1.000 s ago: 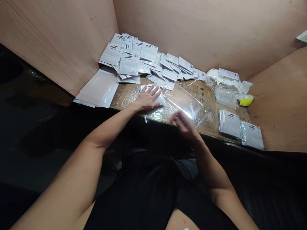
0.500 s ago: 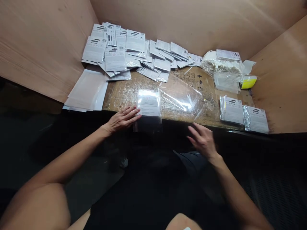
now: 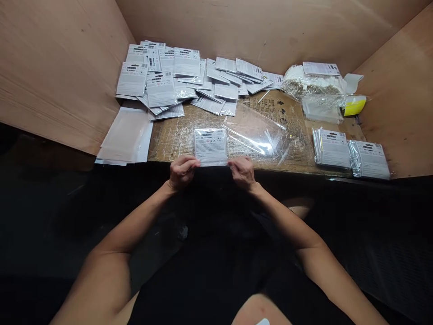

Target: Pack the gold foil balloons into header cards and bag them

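Observation:
A clear plastic sleeve with a white printed card inside [image 3: 210, 146] lies at the near edge of the cardboard-covered worktop [image 3: 176, 135]. My left hand [image 3: 181, 170] pinches the sleeve's near left corner with curled fingers. My right hand [image 3: 242, 171] pinches its near right corner the same way. Both hands sit at the table edge, level with each other. A loose sheet of clear film [image 3: 257, 133] lies just right of the sleeve.
A heap of white printed cards [image 3: 176, 76] covers the back left. A stack of white sheets [image 3: 125, 135] overhangs the left edge. Two bagged card bundles [image 3: 352, 151] sit at right, behind them a wrapped white bundle [image 3: 313, 88] and a yellow item [image 3: 353, 107]. Plywood walls enclose the bench.
Both hands have come in from beside the sleeve and closed on its near corners. The sleeve's overhanging lower end no longer hangs over the table edge.

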The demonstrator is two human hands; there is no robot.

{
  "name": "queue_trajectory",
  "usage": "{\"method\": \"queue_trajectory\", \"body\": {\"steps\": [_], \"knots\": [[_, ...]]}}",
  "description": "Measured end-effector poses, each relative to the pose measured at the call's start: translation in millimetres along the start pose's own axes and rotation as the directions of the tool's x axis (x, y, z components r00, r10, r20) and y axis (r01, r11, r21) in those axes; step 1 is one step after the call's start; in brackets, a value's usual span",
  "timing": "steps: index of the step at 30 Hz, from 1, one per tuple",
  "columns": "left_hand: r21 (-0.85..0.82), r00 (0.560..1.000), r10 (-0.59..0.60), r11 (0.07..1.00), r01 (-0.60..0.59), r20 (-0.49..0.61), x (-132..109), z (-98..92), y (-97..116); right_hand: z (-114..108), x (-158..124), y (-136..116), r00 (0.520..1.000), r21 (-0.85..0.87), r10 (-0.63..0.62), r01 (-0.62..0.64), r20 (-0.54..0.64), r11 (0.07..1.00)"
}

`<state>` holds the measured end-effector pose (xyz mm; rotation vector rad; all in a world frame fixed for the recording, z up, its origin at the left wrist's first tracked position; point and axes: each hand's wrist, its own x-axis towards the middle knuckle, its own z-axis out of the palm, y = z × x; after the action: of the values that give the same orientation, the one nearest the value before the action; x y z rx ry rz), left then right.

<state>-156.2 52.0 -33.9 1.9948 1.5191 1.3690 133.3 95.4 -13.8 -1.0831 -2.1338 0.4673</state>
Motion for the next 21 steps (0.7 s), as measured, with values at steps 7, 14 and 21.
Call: {"method": "queue_trajectory", "body": {"steps": [7,14,21], "knots": [[0.131,0.936,-0.302,0.936,0.327,-0.182,30.2,16.7,29.6,20.5,46.4,-29.6,0.889,-0.277,0.453,-0.450,-0.057,0.849],[0.088,0.912,-0.387,0.912,0.400,-0.137,21.1,9.0,33.6,23.1,56.2,-63.1,0.761,-0.444,0.646,-0.600,-0.060,0.666],[-0.462,0.674,-0.739,0.594,0.659,0.011,-23.4,5.7,58.1,-0.3,24.4,-67.9,0.706,-0.023,0.697,-0.700,0.122,0.713]]}}
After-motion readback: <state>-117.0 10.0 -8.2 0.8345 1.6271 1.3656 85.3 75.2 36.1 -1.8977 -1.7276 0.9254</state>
